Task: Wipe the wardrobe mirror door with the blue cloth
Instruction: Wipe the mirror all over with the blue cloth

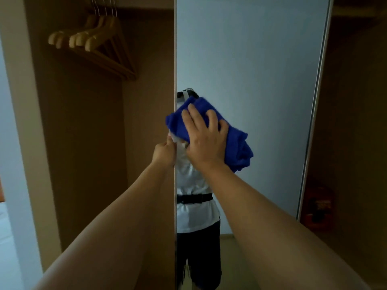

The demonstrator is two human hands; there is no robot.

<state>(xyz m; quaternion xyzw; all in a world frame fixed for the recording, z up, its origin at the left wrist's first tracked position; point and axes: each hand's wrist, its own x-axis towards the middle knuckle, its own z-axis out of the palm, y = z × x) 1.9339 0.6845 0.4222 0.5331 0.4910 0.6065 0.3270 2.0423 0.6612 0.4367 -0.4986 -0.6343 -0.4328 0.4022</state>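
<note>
Now one blue cloth under flat right hand, left hand gripping mirror door edge

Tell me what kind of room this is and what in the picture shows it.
Most likely a bedroom or hotel room, seen at a built-in wardrobe. Wooden hangers hang on a rail in the open compartment, a tall mirror door stands beside it, and what may be a bed's edge shows at far left.

Single head view, close, facing forward at mirror door; open wardrobe left.
</note>
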